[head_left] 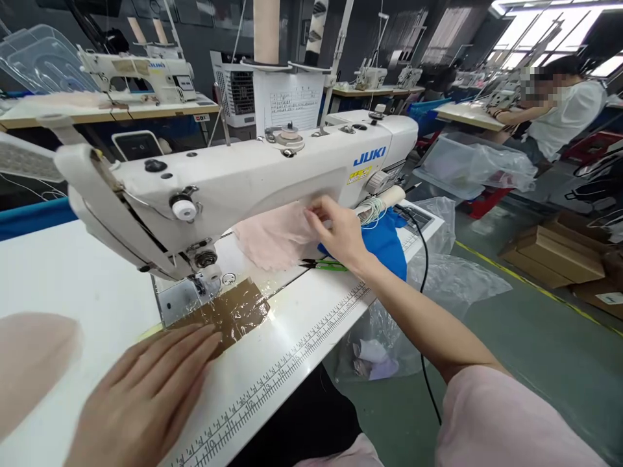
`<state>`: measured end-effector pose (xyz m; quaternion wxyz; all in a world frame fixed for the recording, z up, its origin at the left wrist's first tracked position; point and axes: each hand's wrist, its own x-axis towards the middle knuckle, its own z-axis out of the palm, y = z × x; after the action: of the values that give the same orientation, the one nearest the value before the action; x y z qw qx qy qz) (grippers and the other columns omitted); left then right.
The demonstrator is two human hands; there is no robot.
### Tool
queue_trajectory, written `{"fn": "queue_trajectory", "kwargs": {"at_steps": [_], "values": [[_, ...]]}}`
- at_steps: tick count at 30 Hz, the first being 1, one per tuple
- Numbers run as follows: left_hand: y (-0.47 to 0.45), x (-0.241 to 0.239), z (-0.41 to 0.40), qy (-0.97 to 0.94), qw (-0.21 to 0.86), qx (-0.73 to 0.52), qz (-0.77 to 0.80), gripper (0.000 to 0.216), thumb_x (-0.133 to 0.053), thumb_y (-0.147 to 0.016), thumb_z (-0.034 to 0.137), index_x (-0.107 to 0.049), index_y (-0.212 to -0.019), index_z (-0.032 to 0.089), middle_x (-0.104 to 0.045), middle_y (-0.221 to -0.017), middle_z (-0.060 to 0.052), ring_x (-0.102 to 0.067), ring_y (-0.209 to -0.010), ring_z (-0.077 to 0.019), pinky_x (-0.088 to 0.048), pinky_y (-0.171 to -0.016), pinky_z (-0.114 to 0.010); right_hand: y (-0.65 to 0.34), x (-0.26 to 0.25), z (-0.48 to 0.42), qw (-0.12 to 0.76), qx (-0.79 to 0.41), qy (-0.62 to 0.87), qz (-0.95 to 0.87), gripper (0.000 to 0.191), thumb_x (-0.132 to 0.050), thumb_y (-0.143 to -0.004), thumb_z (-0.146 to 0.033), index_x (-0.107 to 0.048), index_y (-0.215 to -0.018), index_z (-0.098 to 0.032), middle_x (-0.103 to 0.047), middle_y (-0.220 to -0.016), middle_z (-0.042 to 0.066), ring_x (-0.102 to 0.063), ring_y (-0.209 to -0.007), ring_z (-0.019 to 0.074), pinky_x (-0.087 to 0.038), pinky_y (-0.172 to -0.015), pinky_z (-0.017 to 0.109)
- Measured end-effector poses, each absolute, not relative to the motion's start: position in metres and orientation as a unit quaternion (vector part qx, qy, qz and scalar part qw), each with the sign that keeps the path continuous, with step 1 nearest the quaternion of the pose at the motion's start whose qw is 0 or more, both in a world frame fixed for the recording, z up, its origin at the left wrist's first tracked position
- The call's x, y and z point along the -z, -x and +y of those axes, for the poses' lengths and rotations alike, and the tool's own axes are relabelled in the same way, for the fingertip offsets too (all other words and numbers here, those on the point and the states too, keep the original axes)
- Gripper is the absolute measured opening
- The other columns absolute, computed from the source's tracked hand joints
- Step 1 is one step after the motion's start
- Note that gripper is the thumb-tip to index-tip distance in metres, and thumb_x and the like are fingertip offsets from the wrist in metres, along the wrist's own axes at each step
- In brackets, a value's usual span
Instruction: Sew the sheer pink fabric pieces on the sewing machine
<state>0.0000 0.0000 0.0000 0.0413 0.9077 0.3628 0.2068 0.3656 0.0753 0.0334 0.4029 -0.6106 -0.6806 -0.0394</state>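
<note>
My right hand (338, 228) reaches under the arm of a white JUKI sewing machine (253, 175) and pinches a pale pink fabric piece (275, 239) that lies on the machine bed. My left hand (143, 395) lies flat, fingers stretched out, on the white table (87, 279) in front of the needle (207, 269). Its fingertips touch brown tape (233, 314) stuck beside the needle plate. Another pale pink piece (29, 363) lies at the table's left edge.
Green-handled snips (324, 264) and blue cloth (387, 243) lie by my right wrist. A ruler strip (292, 360) runs along the table's front edge. Clear plastic bags (438, 285) hang off the right end. A person in white (559, 107) works at a far table; cardboard boxes (559, 253) sit on the floor.
</note>
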Motion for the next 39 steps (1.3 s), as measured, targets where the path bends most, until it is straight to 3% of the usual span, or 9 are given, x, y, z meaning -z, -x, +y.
{"fn": "queue_trajectory", "kwargs": {"at_steps": [5,8,10,13,16,19,24,33,39], "values": [[-0.088,-0.016,0.001,-0.889,0.147,-0.238,0.361,0.045,-0.049,-0.094,0.035,-0.048,-0.138,0.038,-0.066,-0.129,-0.001,-0.062,-0.117,-0.0281,-0.051,-0.096,-0.046,-0.341,-0.038,0.049,0.426,-0.098,0.474,-0.764,0.015,-0.053,-0.089,-0.019,-0.068,-0.089,-0.018,-0.072,-0.084,0.003,-0.066,-0.073,0.0147,-0.049,-0.07,0.026],[-0.112,-0.015,0.001,-0.823,0.246,-0.247,0.448,0.079,-0.064,-0.081,0.057,-0.034,-0.147,0.028,-0.056,-0.14,-0.011,-0.059,-0.121,-0.0331,-0.052,-0.093,-0.047,-0.316,-0.043,0.023,0.402,-0.341,0.378,-0.761,0.02,-0.054,-0.09,-0.015,-0.073,-0.093,-0.02,-0.074,-0.087,0.001,-0.068,-0.078,0.014,-0.053,-0.07,0.025],[-0.117,-0.015,-0.001,-0.803,0.284,-0.266,0.452,0.068,-0.064,-0.082,0.054,-0.042,-0.141,0.029,-0.058,-0.138,-0.01,-0.058,-0.122,-0.0315,-0.051,-0.095,-0.046,-0.303,-0.047,0.009,0.396,-0.404,0.313,-0.763,0.023,-0.054,-0.091,-0.014,-0.074,-0.099,-0.021,-0.074,-0.096,0.003,-0.069,-0.09,0.0153,-0.055,-0.08,0.028],[-0.108,-0.02,-0.005,-0.787,0.329,-0.274,0.444,0.027,-0.051,-0.092,0.043,-0.065,-0.108,0.026,-0.071,-0.107,-0.005,-0.065,-0.1,-0.025,-0.051,-0.087,-0.038,-0.296,-0.05,-0.001,0.398,-0.378,0.306,-0.778,0.03,-0.055,-0.09,-0.011,-0.07,-0.113,-0.023,-0.072,-0.106,0.004,-0.067,-0.097,0.0155,-0.054,-0.087,0.03],[-0.085,-0.03,-0.011,-0.747,0.411,-0.235,0.466,0.038,-0.045,-0.094,0.048,-0.066,-0.077,0.022,-0.066,-0.073,-0.001,-0.06,-0.069,-0.0182,-0.048,-0.068,-0.03,-0.297,-0.046,0.002,0.425,-0.311,0.361,-0.77,0.024,-0.065,-0.086,-0.015,-0.072,-0.108,-0.021,-0.073,-0.099,0.005,-0.067,-0.087,0.0157,-0.054,-0.079,0.03],[-0.064,-0.04,-0.018,-0.683,0.502,-0.202,0.491,0.045,-0.042,-0.094,0.052,-0.066,-0.07,0.022,-0.059,-0.061,0.001,-0.054,-0.057,-0.0155,-0.043,-0.057,-0.026,-0.296,-0.041,0.01,0.399,-0.361,0.415,-0.733,0.008,-0.071,-0.084,-0.026,-0.074,-0.086,-0.019,-0.072,-0.081,0.002,-0.063,-0.071,0.0127,-0.05,-0.067,0.025],[-0.05,-0.041,-0.022,-0.619,0.545,-0.23,0.517,0.051,-0.04,-0.093,0.052,-0.064,-0.059,0.023,-0.059,-0.059,0.0,-0.053,-0.056,-0.0153,-0.045,-0.059,-0.026,-0.285,-0.036,0.021,0.338,-0.535,0.396,-0.665,0.029,-0.067,-0.087,-0.042,-0.069,-0.073,-0.016,-0.062,-0.064,-0.002,-0.055,-0.063,0.0089,-0.044,-0.062,0.022],[-0.04,-0.038,-0.023,-0.62,0.543,-0.252,0.507,0.052,-0.035,-0.095,0.055,-0.061,-0.064,0.022,-0.051,-0.045,0.004,-0.055,-0.052,-0.0145,-0.047,-0.068,-0.028,-0.269,-0.023,0.023,0.354,-0.614,0.389,-0.588,0.034,-0.06,-0.091,-0.046,-0.075,-0.082,-0.017,-0.072,-0.08,0.003,-0.064,-0.071,0.0116,-0.052,-0.073,0.026],[-0.044,-0.033,-0.025,-0.676,0.462,-0.265,0.508,0.027,-0.056,-0.089,0.05,-0.063,-0.087,0.024,-0.067,-0.083,0.001,-0.062,-0.078,-0.0161,-0.048,-0.069,-0.028,-0.262,-0.022,0.019,0.344,-0.635,0.373,-0.582,0.015,-0.072,-0.083,-0.029,-0.076,-0.093,-0.02,-0.073,-0.09,0.002,-0.064,-0.078,0.0107,-0.051,-0.072,0.023]]}}
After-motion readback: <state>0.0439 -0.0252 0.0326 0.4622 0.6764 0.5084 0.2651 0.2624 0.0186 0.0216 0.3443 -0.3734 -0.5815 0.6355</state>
